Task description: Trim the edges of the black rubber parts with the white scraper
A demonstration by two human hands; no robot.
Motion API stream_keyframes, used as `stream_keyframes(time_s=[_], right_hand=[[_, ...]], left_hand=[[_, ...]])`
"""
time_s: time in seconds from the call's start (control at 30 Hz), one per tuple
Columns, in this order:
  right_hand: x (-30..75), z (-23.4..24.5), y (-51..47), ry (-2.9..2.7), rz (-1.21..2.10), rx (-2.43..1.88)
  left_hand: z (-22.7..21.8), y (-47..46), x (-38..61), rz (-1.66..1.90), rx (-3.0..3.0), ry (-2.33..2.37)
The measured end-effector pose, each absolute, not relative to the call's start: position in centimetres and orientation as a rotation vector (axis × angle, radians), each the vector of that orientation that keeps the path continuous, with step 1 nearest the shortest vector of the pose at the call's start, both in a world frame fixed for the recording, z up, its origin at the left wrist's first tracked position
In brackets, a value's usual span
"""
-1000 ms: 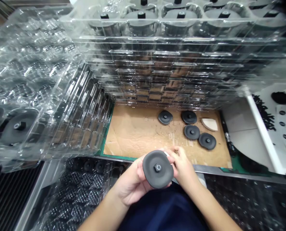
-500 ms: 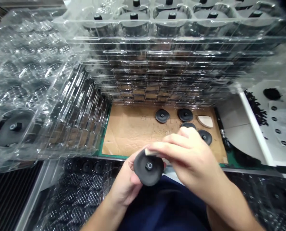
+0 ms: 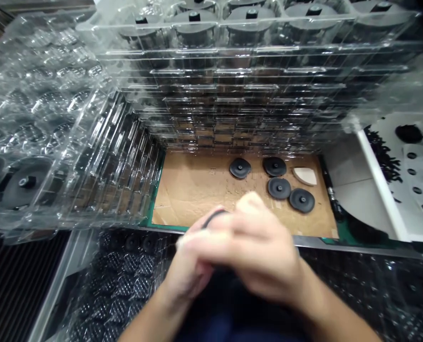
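My left hand [image 3: 183, 280] is closed round a black disc [image 3: 214, 218], of which only a dark edge shows between the hands. Over the disc lies my right hand [image 3: 257, 247], smeared by motion, with its fingers bent. A small pale pad [image 3: 183, 240] shows as a blur at its fingertips. On the cardboard [image 3: 190, 190] beyond the hands lie several similar black discs [image 3: 302, 200], each with a raised hub in the middle. Beside them is a pale wedge-shaped pad [image 3: 305, 175].
Tall stacks of clear plastic trays [image 3: 218, 73] stand behind and to the left, with black discs in the top ones. At the right a white bin [image 3: 382, 185] holds small black parts. A dark pen-like tool [image 3: 331, 194] lies by its wall.
My right hand has moved left and down across the disc and now hides most of it. The black discs that the hand partly covered on the cardboard now show fully.
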State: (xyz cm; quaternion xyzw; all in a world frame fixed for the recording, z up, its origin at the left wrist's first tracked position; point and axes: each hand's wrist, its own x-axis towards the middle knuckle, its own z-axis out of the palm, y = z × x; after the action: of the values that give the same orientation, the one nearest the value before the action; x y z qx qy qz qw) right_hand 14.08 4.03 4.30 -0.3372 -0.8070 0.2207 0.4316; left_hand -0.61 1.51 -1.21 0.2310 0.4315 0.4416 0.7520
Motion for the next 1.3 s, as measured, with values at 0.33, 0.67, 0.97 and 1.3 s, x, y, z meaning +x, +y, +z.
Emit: stream_keyframes(time_s=[0.33, 0.67, 0.97, 1.3], right_hand=[[16.1, -7.2, 1.0, -1.926, 0.82, -1.485], [15.3, 4.3, 2.1, -1.86, 0.561, -1.052], [14.4, 4.1, 2.0, -1.89, 0.607, -1.169], [17.2, -5.4, 1.0, -1.462, 1.025, -1.651]], left_hand=[[-1.2, 1.3, -1.3, 1.158, 0.457, 0.716], [-0.1, 1.2, -0.3, 1.098, 0.376, 0.822], [-0.5, 1.5, -0.3, 1.056, 0.313, 0.869], [-0.8, 2.1, -1.1, 1.102, 0.234, 0.849]])
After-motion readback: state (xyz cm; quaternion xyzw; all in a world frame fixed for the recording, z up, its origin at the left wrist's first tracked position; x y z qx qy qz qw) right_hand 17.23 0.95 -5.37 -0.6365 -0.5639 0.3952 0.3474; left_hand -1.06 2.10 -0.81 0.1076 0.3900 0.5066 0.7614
